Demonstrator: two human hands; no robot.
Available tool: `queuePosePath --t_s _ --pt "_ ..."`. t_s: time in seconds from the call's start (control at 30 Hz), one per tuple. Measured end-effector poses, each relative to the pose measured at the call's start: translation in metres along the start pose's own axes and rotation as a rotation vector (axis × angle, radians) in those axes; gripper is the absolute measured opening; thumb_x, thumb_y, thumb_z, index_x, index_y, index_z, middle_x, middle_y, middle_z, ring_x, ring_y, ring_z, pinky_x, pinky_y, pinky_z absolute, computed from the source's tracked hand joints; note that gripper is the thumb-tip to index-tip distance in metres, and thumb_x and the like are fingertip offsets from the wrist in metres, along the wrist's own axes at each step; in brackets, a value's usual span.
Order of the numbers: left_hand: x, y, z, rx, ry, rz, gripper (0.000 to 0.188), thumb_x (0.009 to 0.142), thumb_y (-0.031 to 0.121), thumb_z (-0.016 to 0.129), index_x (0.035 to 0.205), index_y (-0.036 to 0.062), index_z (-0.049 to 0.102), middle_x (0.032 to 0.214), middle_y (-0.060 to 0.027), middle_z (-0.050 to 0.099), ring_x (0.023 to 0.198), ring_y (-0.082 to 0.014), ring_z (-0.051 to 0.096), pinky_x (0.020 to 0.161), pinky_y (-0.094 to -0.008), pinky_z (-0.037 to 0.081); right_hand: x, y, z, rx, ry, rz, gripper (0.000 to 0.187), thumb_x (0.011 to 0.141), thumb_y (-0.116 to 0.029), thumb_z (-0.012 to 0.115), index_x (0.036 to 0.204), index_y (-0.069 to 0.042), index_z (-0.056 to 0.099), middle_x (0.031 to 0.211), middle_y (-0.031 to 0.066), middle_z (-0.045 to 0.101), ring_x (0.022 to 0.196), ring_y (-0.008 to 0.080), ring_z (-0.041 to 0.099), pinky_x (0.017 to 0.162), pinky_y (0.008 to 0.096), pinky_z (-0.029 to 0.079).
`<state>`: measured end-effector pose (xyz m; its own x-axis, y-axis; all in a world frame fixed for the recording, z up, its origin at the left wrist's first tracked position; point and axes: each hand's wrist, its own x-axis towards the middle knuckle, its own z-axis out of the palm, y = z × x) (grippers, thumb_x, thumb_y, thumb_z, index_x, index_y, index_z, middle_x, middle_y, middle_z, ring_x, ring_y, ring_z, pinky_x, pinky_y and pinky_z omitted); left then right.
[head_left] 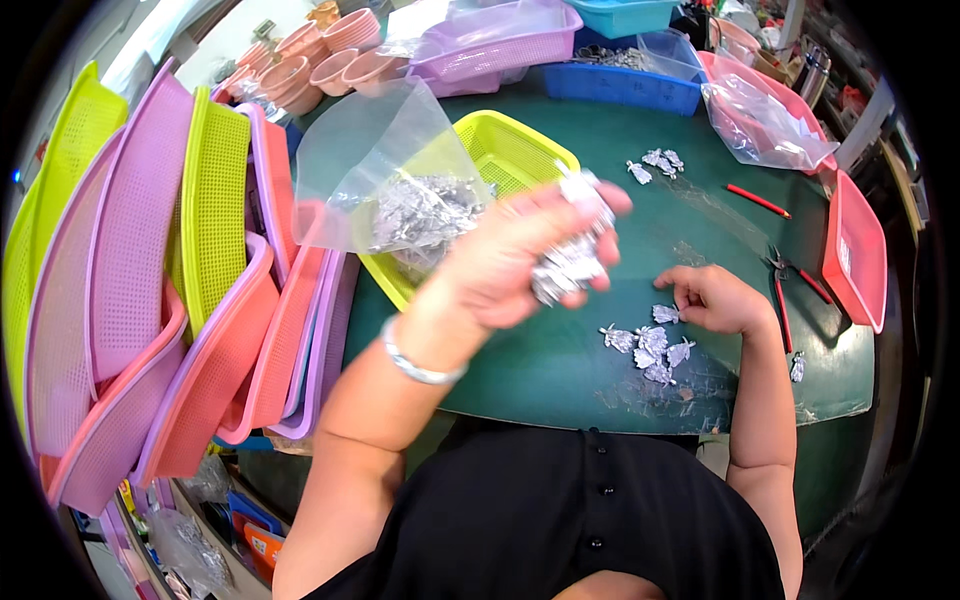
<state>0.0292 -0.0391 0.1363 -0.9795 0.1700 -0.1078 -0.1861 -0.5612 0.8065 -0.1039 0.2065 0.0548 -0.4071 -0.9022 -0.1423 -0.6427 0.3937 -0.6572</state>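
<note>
My left hand (500, 255) is raised over the yellow-green basket's near right side, closed around a bunch of small silver metal figure pieces (568, 268); motion blurs them. Below it, a clear plastic bag (375, 150) full of similar silver pieces (425, 215) lies in the yellow-green basket (500, 125). On the table to the right, my right hand (722, 300) rests with its fingers bent and apart. By its fingertips lies one silver piece (665, 313); whether they touch is unclear. Several more pieces (650, 345) form a loose cluster just left of it.
Stacked plastic baskets (215, 180) crowd the left side. Red-handled pliers (780, 285), a red pen-like tool (758, 201) and a pink tray (856, 255) are at right. Silver pieces (660, 162) lie farther back. Behind stand a blue bin (620, 88) and a purple basket (500, 45).
</note>
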Motion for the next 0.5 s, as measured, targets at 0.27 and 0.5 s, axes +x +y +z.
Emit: queuePosePath --t_s 0.27,0.5 --pt "-0.042 0.114 -0.016 0.98 0.673 0.627 0.021 0.084 0.021 0.058 0.097 0.0044 0.062 0.069 -0.0012 0.059 0.057 -0.0082 0.056 0.043 -0.0178 0.04 -0.001 -0.003 -0.002 -0.006 0.002 0.02 0.042 0.062 0.005 0.058 0.103 -0.004 0.056 0.06 0.0053 0.054 0.055 0.0183 0.053 0.052 0.0302 0.041" --pt "-0.04 0.124 -0.06 1.819 1.026 0.216 0.022 0.076 0.02 0.06 0.085 0.0002 0.064 0.066 -0.0154 0.061 0.064 -0.0244 0.06 0.059 -0.034 0.045 -0.003 -0.001 0.0 0.012 0.023 0.025 0.041 0.062 0.005 0.058 0.102 -0.003 0.057 0.06 0.006 0.054 0.055 0.0196 0.053 0.052 0.0307 0.041"
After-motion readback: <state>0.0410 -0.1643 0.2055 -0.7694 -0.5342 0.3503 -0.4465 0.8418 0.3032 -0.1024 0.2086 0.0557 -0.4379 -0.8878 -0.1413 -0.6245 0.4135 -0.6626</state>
